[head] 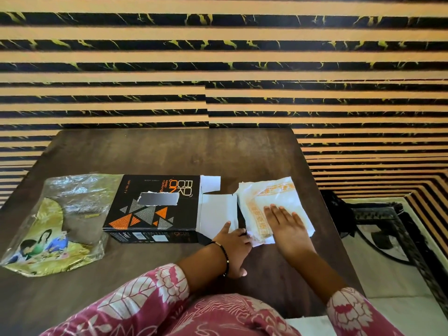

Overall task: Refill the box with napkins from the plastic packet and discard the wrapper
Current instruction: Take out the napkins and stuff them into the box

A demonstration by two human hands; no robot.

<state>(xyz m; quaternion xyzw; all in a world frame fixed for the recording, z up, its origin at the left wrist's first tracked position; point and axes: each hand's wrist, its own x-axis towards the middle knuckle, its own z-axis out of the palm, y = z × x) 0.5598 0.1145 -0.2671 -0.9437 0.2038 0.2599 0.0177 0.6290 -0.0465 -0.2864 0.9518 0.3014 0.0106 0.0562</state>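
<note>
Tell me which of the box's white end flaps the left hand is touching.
The large flap lying flat on the table, nearest the person, under the left hand. The small flap at the far corner of the box is untouched.

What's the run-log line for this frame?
stage: loading | white orange-patterned napkin stack at black cardboard box open end | right hand flat on stack | left hand at stack corner | clear plastic wrapper left, undiscarded
</note>
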